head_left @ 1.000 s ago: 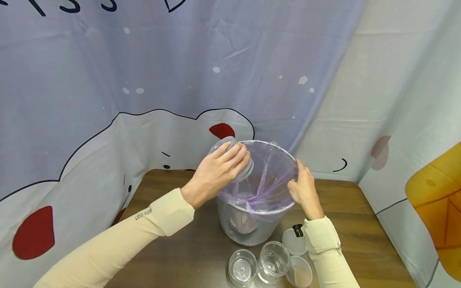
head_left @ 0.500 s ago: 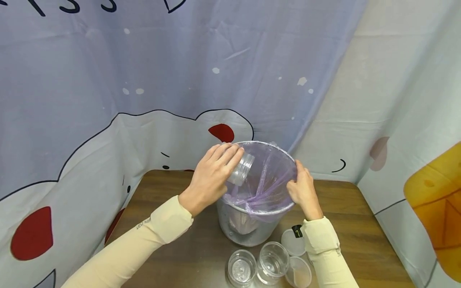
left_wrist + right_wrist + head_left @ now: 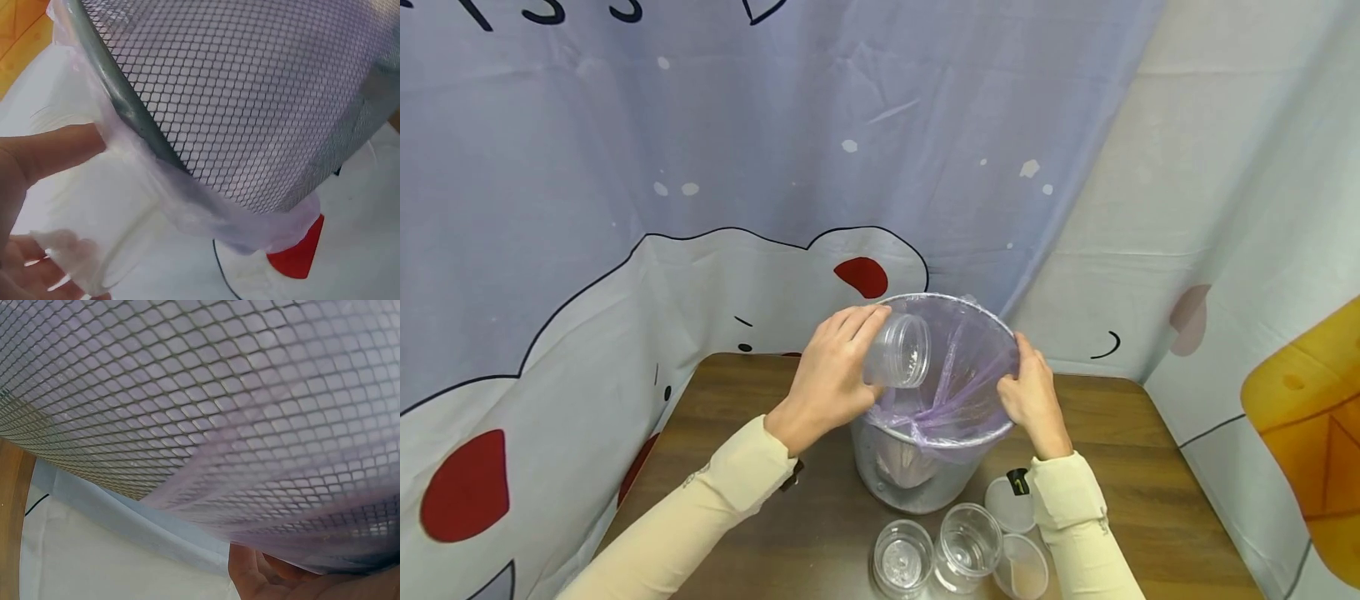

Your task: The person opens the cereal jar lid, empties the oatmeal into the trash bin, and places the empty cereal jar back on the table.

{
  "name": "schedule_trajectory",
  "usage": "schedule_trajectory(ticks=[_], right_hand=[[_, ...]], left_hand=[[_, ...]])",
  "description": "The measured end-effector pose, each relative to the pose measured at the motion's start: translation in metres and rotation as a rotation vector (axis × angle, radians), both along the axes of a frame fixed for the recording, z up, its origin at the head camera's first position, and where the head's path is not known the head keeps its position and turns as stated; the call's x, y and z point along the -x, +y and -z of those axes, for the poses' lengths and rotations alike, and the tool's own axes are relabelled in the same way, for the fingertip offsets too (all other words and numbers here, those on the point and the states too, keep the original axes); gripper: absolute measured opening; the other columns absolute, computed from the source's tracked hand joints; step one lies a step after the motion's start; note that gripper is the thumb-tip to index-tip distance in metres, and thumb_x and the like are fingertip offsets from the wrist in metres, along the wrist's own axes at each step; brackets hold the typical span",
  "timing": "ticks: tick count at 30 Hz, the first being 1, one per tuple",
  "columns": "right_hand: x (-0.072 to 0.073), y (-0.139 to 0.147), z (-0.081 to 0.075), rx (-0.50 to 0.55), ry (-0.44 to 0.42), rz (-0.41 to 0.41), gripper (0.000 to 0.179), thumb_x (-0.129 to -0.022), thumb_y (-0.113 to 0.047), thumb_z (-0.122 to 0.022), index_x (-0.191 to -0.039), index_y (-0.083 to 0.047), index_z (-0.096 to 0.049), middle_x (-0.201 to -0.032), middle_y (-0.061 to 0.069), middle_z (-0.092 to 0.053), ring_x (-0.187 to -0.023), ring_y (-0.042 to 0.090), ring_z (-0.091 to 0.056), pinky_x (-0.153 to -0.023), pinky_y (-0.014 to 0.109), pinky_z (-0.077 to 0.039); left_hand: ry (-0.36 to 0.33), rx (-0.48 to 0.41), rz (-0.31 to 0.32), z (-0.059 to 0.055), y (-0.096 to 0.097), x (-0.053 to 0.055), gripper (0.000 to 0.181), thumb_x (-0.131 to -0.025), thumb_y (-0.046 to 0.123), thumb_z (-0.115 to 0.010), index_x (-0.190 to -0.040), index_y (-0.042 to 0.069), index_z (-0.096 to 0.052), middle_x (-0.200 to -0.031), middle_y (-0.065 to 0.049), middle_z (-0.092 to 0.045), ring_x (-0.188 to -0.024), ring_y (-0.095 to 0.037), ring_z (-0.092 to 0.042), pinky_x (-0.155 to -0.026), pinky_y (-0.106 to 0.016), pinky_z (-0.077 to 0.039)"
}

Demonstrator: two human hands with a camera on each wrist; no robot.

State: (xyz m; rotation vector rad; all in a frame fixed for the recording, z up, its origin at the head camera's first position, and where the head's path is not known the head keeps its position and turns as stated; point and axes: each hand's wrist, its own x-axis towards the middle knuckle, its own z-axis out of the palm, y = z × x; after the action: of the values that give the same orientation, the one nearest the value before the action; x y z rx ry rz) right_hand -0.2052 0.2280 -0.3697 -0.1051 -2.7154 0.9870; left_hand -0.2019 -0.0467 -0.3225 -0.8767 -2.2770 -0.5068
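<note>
My left hand point(image 3: 833, 367) grips a clear plastic jar point(image 3: 908, 354) on its side above a mesh bin point(image 3: 880, 467). The jar's mouth points right, over the bin's opening. Its screw rim shows; whether anything lies inside, I cannot tell. In the left wrist view the thumb is by the bin's rim and fingers curl under the clear jar point(image 3: 125, 225). A thin purple liner bag point(image 3: 955, 400) lines the bin and folds over its rim. On the right, my right hand point(image 3: 1033, 392) holds that rim, its fingertips partly hidden. The right wrist view shows fingers point(image 3: 247, 572) against the liner-covered edge.
Two clear jars point(image 3: 903, 558) stand upright on the wooden table point(image 3: 775, 550) in front of the bin. Beside them, near the right sleeve, lie a whitish round lid point(image 3: 1011, 504) and a translucent round piece point(image 3: 1021, 568). A printed curtain point(image 3: 760, 167) hangs behind.
My left hand has turned the jar from a steeper tilt onto its side, mouth toward the bin's opening, and shifted slightly left. The right hand and the bin stay put.
</note>
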Motion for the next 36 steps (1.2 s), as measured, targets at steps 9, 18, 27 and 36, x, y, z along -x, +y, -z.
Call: schedule_trajectory(ticks=[9,18,27,36], right_hand=[[0.0,0.001,-0.001,0.001,0.005,-0.004,0.07,-0.072,0.003,-0.04,-0.141,0.004,-0.024,-0.128,0.035,-0.039,-0.121,0.047,-0.034,-0.103,0.053,-0.028],[0.0,0.0,0.0,0.004,0.014,-0.014,0.071,-0.072,0.002,-0.04,-0.141,0.004,-0.024,-0.128,0.035,-0.039,-0.121,0.046,-0.035,-0.102,0.053,-0.028],[-0.001,0.001,0.0,0.001,0.01,-0.01,0.071,-0.072,0.003,-0.039,-0.14,0.005,-0.024,-0.128,0.035,-0.038,-0.121,0.046,-0.035,-0.103,0.053,-0.028],[-0.001,0.0,0.0,0.002,0.007,-0.009,0.071,-0.072,0.003,-0.04,-0.141,0.005,-0.023,-0.129,0.035,-0.037,-0.121,0.047,-0.035,-0.103,0.053,-0.028]], left_hand=[[-0.178,-0.356,0.09,0.003,-0.003,-0.006,0.091,-0.047,0.028,-0.088,-0.127,0.012,-0.05,-0.124,-0.001,-0.054,-0.113,-0.018,-0.046,-0.094,-0.037,-0.039],[-0.574,-0.636,0.105,-0.001,-0.012,-0.018,0.085,-0.049,0.042,-0.088,-0.124,0.032,-0.051,-0.117,0.01,-0.056,-0.094,-0.015,-0.054,-0.076,-0.034,-0.048],[-0.801,-0.782,0.21,-0.007,-0.022,-0.025,0.077,-0.055,0.036,-0.087,-0.123,0.03,-0.052,-0.124,0.005,-0.055,-0.104,-0.011,-0.057,-0.089,-0.036,-0.046],[-0.805,-0.774,0.203,-0.024,-0.028,-0.045,0.077,-0.06,0.024,-0.085,-0.128,0.016,-0.051,-0.126,-0.003,-0.055,-0.11,-0.014,-0.055,-0.094,-0.034,-0.043]])
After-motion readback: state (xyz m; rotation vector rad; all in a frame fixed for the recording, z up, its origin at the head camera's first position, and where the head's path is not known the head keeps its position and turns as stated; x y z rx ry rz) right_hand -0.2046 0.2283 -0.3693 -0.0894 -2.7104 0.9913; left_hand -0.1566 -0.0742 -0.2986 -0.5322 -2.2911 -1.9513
